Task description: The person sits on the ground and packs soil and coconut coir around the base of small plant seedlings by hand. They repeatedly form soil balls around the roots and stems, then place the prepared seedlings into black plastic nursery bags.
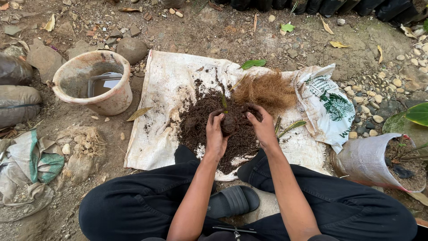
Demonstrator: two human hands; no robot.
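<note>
We cup a soil ball between our left hand and right hand, both grips closed on it, above the white sack. A bucket holds a grey tray.

A sack lies spread at the frame's centre, with a soil heap on its middle and a fibre clump to the heap's upper right. A bucket stands left of the sack. A soil-filled bag lies at right.
</note>
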